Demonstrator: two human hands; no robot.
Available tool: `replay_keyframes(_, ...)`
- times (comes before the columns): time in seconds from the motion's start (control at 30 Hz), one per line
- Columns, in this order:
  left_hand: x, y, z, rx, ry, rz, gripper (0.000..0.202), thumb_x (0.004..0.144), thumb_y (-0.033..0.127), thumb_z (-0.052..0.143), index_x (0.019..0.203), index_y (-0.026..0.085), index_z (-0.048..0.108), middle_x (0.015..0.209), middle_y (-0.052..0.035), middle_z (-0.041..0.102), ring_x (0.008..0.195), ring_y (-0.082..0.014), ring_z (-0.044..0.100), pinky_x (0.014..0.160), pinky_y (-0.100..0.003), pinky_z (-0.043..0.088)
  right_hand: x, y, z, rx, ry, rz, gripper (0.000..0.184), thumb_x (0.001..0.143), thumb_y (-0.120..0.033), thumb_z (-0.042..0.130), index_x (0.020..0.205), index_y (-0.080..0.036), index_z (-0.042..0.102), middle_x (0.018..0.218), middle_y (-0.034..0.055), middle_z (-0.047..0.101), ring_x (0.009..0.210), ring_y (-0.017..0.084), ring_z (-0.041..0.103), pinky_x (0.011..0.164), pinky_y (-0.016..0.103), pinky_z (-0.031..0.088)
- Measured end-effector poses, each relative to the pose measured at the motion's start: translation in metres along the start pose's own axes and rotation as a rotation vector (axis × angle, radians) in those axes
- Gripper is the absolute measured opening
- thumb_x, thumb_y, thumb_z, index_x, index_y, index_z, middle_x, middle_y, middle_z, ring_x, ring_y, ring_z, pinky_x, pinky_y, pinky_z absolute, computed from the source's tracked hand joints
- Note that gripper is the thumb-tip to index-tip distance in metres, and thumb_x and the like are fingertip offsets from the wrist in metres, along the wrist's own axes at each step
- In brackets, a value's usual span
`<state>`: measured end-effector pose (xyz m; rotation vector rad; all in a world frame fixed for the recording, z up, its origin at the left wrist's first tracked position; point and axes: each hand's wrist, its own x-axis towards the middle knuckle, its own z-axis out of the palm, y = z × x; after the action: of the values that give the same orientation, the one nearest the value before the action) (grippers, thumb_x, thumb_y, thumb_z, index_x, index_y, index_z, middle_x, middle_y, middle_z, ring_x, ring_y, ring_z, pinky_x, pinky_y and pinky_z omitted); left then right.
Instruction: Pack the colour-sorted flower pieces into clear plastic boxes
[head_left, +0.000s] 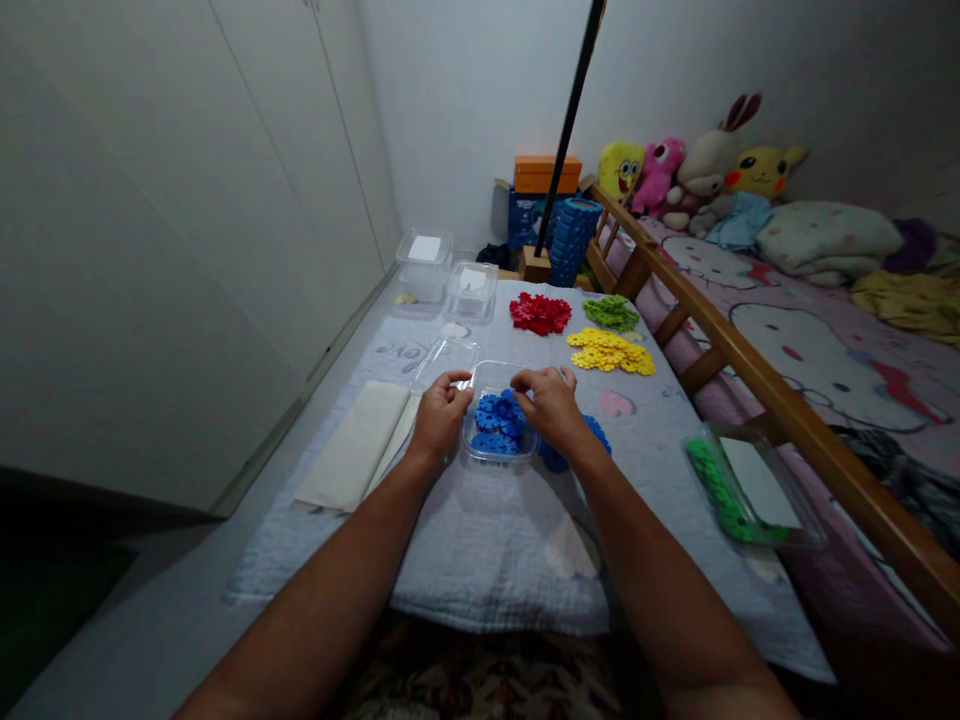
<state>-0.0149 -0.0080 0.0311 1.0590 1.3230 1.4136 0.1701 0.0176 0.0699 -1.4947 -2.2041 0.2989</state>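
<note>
A clear plastic container (499,458) with several blue snowflake-shaped discs (496,412) in it stands on the cloth-covered table in front of me. At its left rim, my left hand (441,412) is closed, thumb and fingers gripping the edge. My right hand (553,405) is over the right side of the container, fingers bent together; whatever they may hold is hidden. More blue discs (598,433) lie on the cloth, partly covered by my right hand and wrist. The container's clear lid (448,360) is tipped open behind my left hand.
Beyond my hands lie piles of red pieces (540,313), yellow pieces (609,351) and light green pieces (611,313). Clear containers (424,268) stand at the far left. A box of green pieces (724,490) is at right, folded beige cloth (356,445) at left. A wooden bed rail (720,350) borders the table.
</note>
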Motion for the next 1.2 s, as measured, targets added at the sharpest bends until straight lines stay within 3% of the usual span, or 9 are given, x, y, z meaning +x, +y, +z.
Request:
replay_keyframes(0.1,-0.001,0.002,0.000,0.003,0.005,-0.008,0.036,0.075,0.036,0.069,0.105,0.018,0.067,0.055,0.0100,0.039,0.048,-0.0095,0.034,0.049,-0.022,0.025,-0.005,0.011,-0.012,0.081,0.083,0.042,0.016,0.091,-0.021,0.062,0.100,-0.026,0.074,0.103,0.0054,0.077,0.109,0.026,0.062,0.114,0.052,0.030)
replay_keyframes(0.23,-0.001,0.002,0.000,-0.004,0.005,-0.008,0.037,0.074,0.037,0.070,0.105,0.017,0.067,0.055,0.0100,0.040,0.049,-0.0097,0.036,0.049,-0.022,0.026,-0.016,0.045,-0.032,0.110,0.160,0.149,0.016,0.089,-0.025,0.060,0.097,-0.025,0.074,0.108,0.0049,0.077,0.111,0.027,0.064,0.107,0.046,0.040)
replay_keyframes(0.4,0.002,-0.004,-0.001,0.012,0.006,0.005,0.038,0.076,0.038,0.069,0.108,0.017,0.067,0.056,0.0093,0.043,0.050,-0.0101,0.039,0.050,-0.022,0.029,-0.041,0.098,-0.051,0.098,-0.004,0.270,0.017,0.083,-0.024,0.063,0.096,-0.021,0.074,0.100,0.0061,0.076,0.093,0.023,0.068,0.090,0.037,0.050)
replay_keyframes(0.53,0.003,-0.007,-0.003,0.035,0.003,0.016,0.038,0.077,0.037,0.069,0.109,0.017,0.067,0.056,0.0091,0.043,0.049,-0.0100,0.038,0.049,-0.022,0.027,-0.063,0.123,-0.054,0.096,-0.096,0.333,0.021,0.079,-0.024,0.069,0.098,-0.018,0.074,0.098,0.0074,0.074,0.090,0.022,0.069,0.082,0.032,0.052)
replay_keyframes(0.7,0.002,-0.005,-0.003,0.037,-0.001,0.020,0.036,0.078,0.037,0.068,0.108,0.017,0.067,0.056,0.0096,0.041,0.050,-0.0103,0.038,0.050,-0.022,0.028,-0.076,0.128,-0.049,0.112,-0.222,0.318,0.030,0.070,-0.024,0.079,0.099,-0.018,0.073,0.099,0.0074,0.074,0.093,0.024,0.069,0.081,0.032,0.052)
replay_keyframes(0.8,0.002,-0.005,-0.003,0.033,0.005,0.012,0.037,0.077,0.037,0.069,0.108,0.018,0.067,0.056,0.0095,0.041,0.050,-0.0105,0.038,0.050,-0.022,0.028,-0.079,0.125,-0.046,0.115,-0.225,0.317,0.032,0.068,-0.023,0.079,0.099,-0.020,0.070,0.090,0.0031,0.072,0.085,0.022,0.068,0.075,0.031,0.050)
replay_keyframes(0.93,0.003,-0.007,-0.003,0.029,0.002,0.014,0.038,0.077,0.038,0.069,0.109,0.017,0.067,0.056,0.0095,0.042,0.049,-0.0102,0.038,0.050,-0.022,0.028,-0.081,0.123,-0.045,0.142,-0.171,0.339,0.028,0.070,-0.025,0.075,0.097,-0.023,0.066,0.078,-0.0014,0.068,0.073,0.020,0.064,0.067,0.029,0.045)
replay_keyframes(1.2,0.004,-0.009,-0.005,0.057,-0.006,0.030,0.038,0.079,0.037,0.067,0.111,0.016,0.067,0.056,0.0102,0.039,0.050,-0.0100,0.035,0.049,-0.022,0.027,-0.079,0.125,-0.049,0.151,-0.161,0.334,0.009,0.075,-0.026,0.063,0.081,-0.021,0.066,0.079,0.0023,0.070,0.075,0.019,0.063,0.069,0.029,0.042)
